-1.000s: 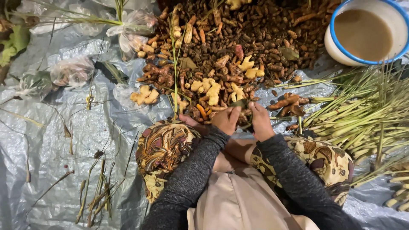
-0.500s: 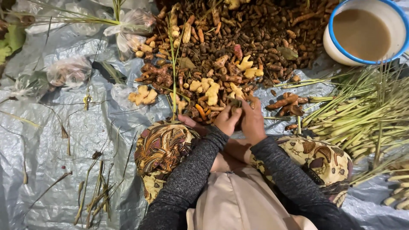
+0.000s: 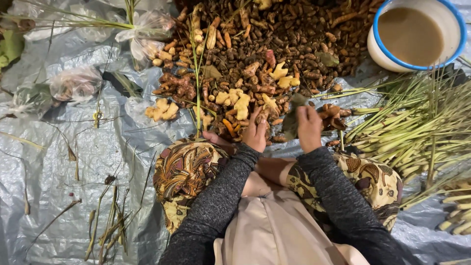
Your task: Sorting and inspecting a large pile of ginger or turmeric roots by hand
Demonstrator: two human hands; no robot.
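Head view, one moment. Landmark: root pile [image 3: 274,54], brown turmeric-like rhizomes heaped on a grey plastic sheet [image 3: 64,162].

Right hand [image 3: 309,128]: at the pile's near edge, back upward, fingers closed on a dull green leaf [image 3: 292,118] that hangs to its inner side. Forearm in dark grey knit sleeve, angled up from the lap.

Left hand [image 3: 256,132]: just beside the right, at the same near edge, fingers curled down onto brown roots; whether it grips one cannot be told.

Pale ginger pieces [image 3: 240,100]: on the pile's near slope, just beyond the left fingertips.

Lemongrass stalks [image 3: 417,122]: right of the pile.

White bowl [image 3: 417,34], blue rim, brown liquid: at the pile's far right.
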